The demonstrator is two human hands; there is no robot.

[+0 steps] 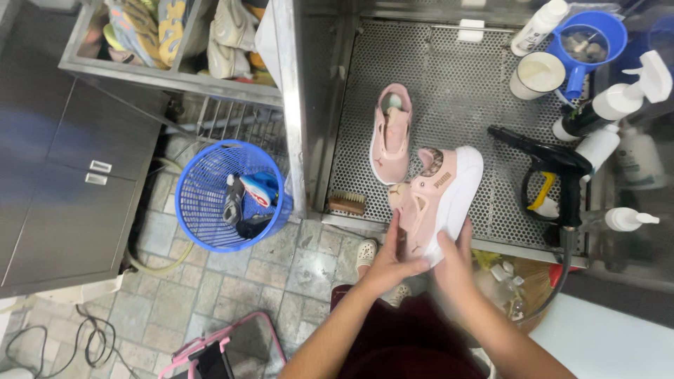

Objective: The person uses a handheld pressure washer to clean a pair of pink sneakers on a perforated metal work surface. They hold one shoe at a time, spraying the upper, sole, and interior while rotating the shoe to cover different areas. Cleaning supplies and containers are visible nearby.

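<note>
Gripping from both sides, a pink sneaker with a thick white sole (439, 193) is held tilted over the front edge of a perforated metal wash tray (456, 91). The left hand (388, 261) is closed on the shoe's heel end, fingers laid up along the pink upper, while the right hand (455, 258) is wrapped around the white sole from beneath, its outline slightly blurred. The shoe's toe is pointed away from the person, toward the tray's middle.

Just beside it, to the left, the matching pink sneaker (391, 133) is laid flat on the tray, opening upward, and appears to touch or nearly touch the held shoe near its tongue. A small wooden brush (347, 203) is seen at the tray's front left corner. To the right, a black spray gun with a yellow trigger (554, 172) is rested on the mesh, with a hose running down from it. Behind it, white spray bottles (618, 102), a white cup (537, 74) and a blue funnel-like scoop (588, 41) are gathered at the tray's far right corner.

On the tiled floor (232, 281) left of the tray, a blue plastic basket (228, 193) holding a few items is placed. Above it, a metal rack with more shoes (175, 35) is visible.
</note>
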